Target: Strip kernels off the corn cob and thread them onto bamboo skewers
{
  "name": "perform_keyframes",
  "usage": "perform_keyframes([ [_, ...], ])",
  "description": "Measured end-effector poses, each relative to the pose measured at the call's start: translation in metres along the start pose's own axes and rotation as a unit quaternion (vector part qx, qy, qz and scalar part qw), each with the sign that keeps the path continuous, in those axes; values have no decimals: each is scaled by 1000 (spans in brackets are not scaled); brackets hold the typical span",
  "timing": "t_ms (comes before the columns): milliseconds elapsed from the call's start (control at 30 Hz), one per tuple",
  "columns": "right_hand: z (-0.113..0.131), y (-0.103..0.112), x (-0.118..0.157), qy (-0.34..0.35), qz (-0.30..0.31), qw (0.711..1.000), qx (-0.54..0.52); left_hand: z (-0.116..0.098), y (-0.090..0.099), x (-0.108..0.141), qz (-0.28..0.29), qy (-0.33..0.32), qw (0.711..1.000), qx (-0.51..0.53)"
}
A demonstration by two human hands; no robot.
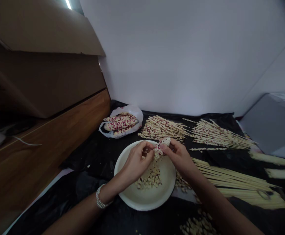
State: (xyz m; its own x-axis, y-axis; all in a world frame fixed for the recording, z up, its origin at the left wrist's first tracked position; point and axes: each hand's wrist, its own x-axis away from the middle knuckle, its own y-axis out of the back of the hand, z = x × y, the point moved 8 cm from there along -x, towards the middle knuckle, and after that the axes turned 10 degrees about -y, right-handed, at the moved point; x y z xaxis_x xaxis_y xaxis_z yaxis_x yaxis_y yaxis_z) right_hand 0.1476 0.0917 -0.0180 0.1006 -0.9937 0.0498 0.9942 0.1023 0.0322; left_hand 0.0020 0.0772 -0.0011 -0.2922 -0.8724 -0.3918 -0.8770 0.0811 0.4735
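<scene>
A corn cob [160, 148] with white and dark red kernels, partly stripped, is held over a white bowl [167, 192]. My right hand [178, 153] is closed around its right end. At the cob's left side my left hand [141, 158] has its thumb and fingers pinched together against the kernels; whether a loose kernel is between them is hidden. Loose corn kernels [150, 178] lie in the bottom of the bowl beneath both hands. A beaded bracelet [100, 196] circles my left wrist.
Behind the bowl, a plastic bag [139, 112] holds several speckled cobs. Skewers threaded with kernels [160, 127] lie in two piles, with bare wooden sticks [230, 176] at right. More kernels [197, 225] sit on the black sheet [91, 182]. A cardboard box [59, 78] stands left.
</scene>
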Motion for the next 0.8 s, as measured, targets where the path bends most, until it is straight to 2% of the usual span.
perform_keyframes([
  [333, 6, -12, 8, 27, 1, 1000, 7, 19, -8, 2, -29, 42, 997, 52],
  [500, 2, -9, 5, 14, 1, 1000, 16, 7, -3, 5, -33, 16, 999, 22],
  [667, 1, 3, 0, -1, -23, 999, 24, -11, -4, 6, 18, -45, 998, 46],
  [800, 5, 7, 0, 0, -39, 999, 25, -13, -5, 4, -1, -59, 998, 25],
])
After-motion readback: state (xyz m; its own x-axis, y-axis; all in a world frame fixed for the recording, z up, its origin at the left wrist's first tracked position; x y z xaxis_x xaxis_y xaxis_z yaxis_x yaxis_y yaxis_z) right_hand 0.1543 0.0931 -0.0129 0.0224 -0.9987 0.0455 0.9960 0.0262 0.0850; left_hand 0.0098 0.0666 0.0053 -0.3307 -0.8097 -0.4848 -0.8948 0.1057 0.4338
